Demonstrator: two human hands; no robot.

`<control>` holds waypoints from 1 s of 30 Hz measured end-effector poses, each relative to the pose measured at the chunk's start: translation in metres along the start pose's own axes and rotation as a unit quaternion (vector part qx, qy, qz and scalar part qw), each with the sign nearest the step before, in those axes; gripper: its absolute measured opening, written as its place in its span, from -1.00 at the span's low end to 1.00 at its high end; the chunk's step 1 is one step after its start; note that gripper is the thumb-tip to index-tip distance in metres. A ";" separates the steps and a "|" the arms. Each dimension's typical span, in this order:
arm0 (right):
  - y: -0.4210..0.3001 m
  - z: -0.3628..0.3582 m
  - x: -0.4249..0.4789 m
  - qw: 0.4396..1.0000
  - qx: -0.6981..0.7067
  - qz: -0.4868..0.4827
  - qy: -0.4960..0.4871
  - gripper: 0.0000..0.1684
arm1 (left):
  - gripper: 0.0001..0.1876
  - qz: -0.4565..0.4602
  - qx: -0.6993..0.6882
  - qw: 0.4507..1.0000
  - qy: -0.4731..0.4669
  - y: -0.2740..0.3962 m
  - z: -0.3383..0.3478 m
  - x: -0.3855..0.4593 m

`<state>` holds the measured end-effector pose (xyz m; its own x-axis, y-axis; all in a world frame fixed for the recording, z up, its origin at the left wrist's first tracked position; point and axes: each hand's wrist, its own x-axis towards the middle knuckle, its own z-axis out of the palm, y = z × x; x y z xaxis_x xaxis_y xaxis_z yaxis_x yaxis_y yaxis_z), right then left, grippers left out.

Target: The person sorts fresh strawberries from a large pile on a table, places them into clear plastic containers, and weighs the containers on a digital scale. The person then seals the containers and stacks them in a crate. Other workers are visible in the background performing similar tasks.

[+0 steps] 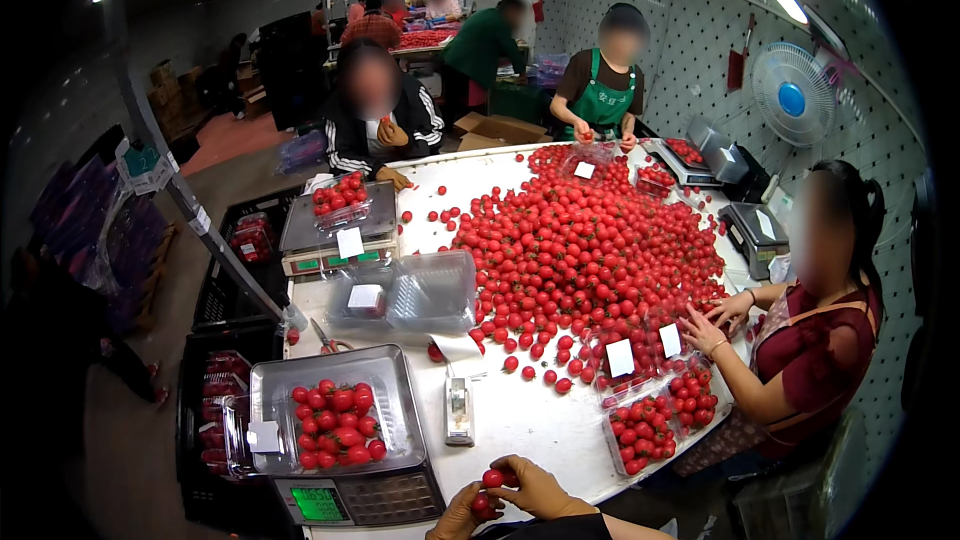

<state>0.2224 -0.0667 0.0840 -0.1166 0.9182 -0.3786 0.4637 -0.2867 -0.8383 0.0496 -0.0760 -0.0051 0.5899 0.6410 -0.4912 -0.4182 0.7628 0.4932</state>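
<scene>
At the bottom centre my left hand [459, 516], in a tan glove, holds red cherry tomatoes [480, 502] low over the table edge. Close beside it my right hand [541, 490], gloved alike, has a cherry tomato [493, 478] at its fingertips. Left of my hands an open clear plastic punnet of tomatoes [339, 424] rests on the steel pan of a digital scale [409, 420] with a lit green display. A label dispenser [458, 411] stands just beyond my hands. The large heap of cherry tomatoes [592, 247] covers the table's middle.
Scissors [330, 342] and empty clear punnets [435, 292] lie beyond the scale. Filled punnets [642, 435] stand at the right edge, near a co-worker's hands [709, 326]. Two other co-workers sit or stand across the white table [510, 405]. Black crates [191, 405] line the left side, by a metal post [202, 225].
</scene>
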 end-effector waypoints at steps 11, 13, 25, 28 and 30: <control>0.002 -0.001 0.003 0.979 -0.153 -0.120 -0.063 -0.54 | -0.66 -0.006 0.052 0.999 0.015 0.004 0.004 -0.002; 0.001 0.000 0.003 0.982 -0.138 -0.106 -0.074 -0.55 | -0.66 0.009 0.059 0.998 0.019 0.004 0.006 -0.002; 0.027 -0.007 -0.006 0.881 0.456 -0.107 -0.060 -0.61 | -0.64 0.084 -0.019 0.996 -0.027 0.028 0.009 -0.012; 0.051 -0.003 0.000 0.863 0.496 -0.033 -0.090 -0.50 | -0.63 0.078 -0.016 0.997 -0.022 0.038 0.010 -0.016; 0.050 -0.008 0.000 0.604 0.776 0.102 -0.148 -0.48 | -0.63 0.078 -0.020 0.997 -0.016 0.040 0.013 -0.017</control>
<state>0.2528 -0.0788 0.0458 -0.4547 0.7970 -0.3975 -0.8609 -0.5077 -0.0334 0.0325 -0.0573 0.0324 0.5376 0.7490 -0.3873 -0.5333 0.6578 0.5319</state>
